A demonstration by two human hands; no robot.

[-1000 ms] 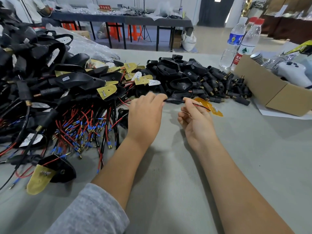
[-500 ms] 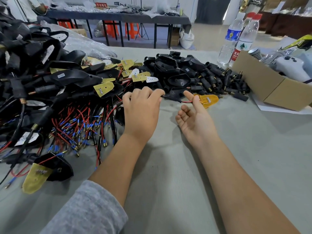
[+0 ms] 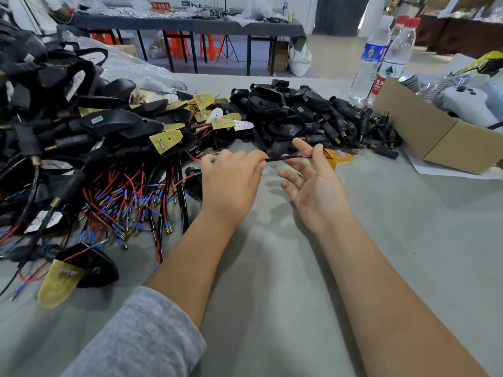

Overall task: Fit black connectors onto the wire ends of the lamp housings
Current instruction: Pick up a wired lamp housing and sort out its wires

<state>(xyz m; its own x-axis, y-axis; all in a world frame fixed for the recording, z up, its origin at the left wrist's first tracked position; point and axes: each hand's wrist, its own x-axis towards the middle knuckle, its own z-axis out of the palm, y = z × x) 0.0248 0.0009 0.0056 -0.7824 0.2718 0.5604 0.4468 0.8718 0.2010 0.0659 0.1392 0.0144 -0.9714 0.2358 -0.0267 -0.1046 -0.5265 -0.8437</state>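
The left hand (image 3: 231, 183) pinches one end of the thin, limp wire (image 3: 288, 157); the right hand (image 3: 313, 180), at three o'clock, pinches it near its yellow board (image 3: 339, 158). Best gripped close to its tip.

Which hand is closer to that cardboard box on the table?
The right hand. It lies just short of the cardboard box, toward the table's middle; the left hand is farther away, beside the wire pile.
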